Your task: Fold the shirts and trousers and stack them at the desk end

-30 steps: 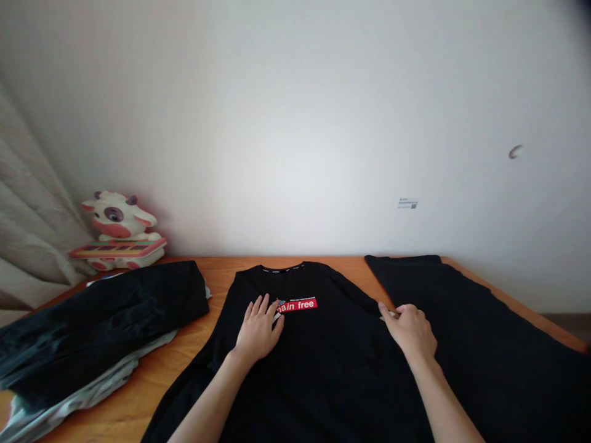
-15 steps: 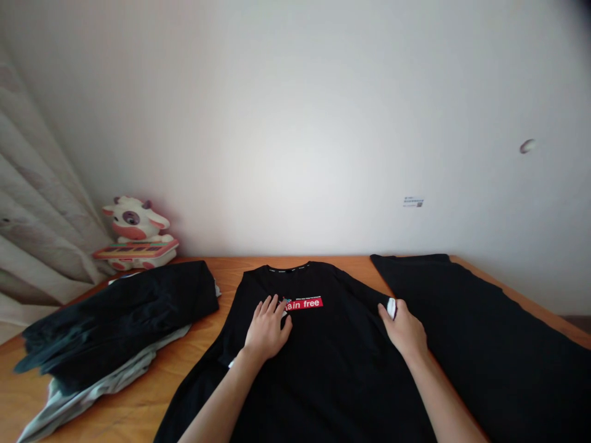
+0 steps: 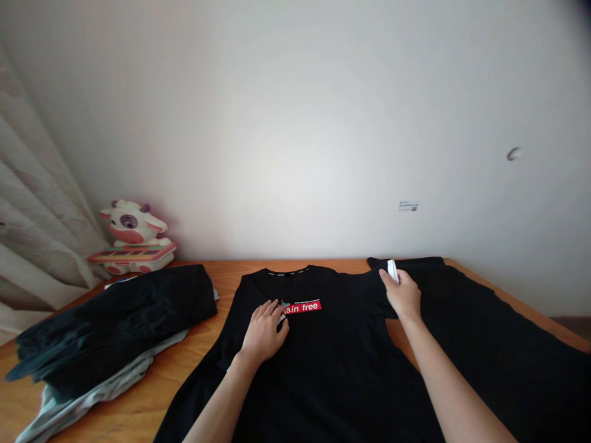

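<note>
A black T-shirt with a red printed label lies front up, its collar toward the wall. My left hand rests flat on its chest, fingers stretched out and partly covering the print. A bit of white edging peeks out beside the thumb, and the sleeve on that side does not stick out. My right hand pinches the white-trimmed cuff of the other sleeve, which is drawn outward to the right.
Left of the shirt is a pile of dark and grey clothes on the wooden table. A cow-shaped toy keyboard stands behind the pile, near a curtain. Another black garment covers the table's right side.
My right hand has carried the cuff up and outward, so the sleeve now spreads to the right over the other black garment's edge. My left hand stays on the chest.
</note>
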A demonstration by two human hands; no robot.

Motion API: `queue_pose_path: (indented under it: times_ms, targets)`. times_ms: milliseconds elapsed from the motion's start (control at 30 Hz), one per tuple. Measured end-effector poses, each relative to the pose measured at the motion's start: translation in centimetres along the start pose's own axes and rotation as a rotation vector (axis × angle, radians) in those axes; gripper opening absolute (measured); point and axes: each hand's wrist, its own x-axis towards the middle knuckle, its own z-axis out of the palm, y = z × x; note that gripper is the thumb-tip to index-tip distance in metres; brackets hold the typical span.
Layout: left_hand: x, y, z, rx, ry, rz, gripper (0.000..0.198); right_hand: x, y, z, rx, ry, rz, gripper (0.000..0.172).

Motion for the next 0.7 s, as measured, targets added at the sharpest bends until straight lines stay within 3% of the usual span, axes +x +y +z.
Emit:
queue_pose_path:
  times_ms: [167, 267, 333, 433, 600, 700]
  targets:
    - [0.0, -0.1, 0.1, -0.018, -0.005, 0.006, 0.041, -2.7, -5.3, 0.2, 0.007, -0.151, -0.219, 0.039]
    - [0.0, -0.1, 0.2, -0.028, 0.000, -0.001, 0.040, -6.1, -7.5, -0.3, 0.134, -0.543, -0.509, 0.051]
    - [0.0, -0.1, 0.2, -0.023, -0.006, -0.003, 0.040, -7.9, -7.9, -0.8, 0.180, -0.779, -0.623, 0.057]
    - [0.0, -0.2, 0.1, -0.006, -0.010, 0.005, 0.040, -9.0, -6.5, -1.6, 0.082, -0.819, -0.557, 0.061]
    - [0.0, -0.2, 0.1, -0.021, -0.004, 0.011, 0.040, -9.1, -1.9, -2.1, -0.072, -0.880, -0.530, 0.090]
    - [0.0, -0.1, -0.1, -0.065, 0.007, 0.042, 0.039, -9.3, 0.7, -1.5, -0.039, -0.815, -0.579, 0.087]
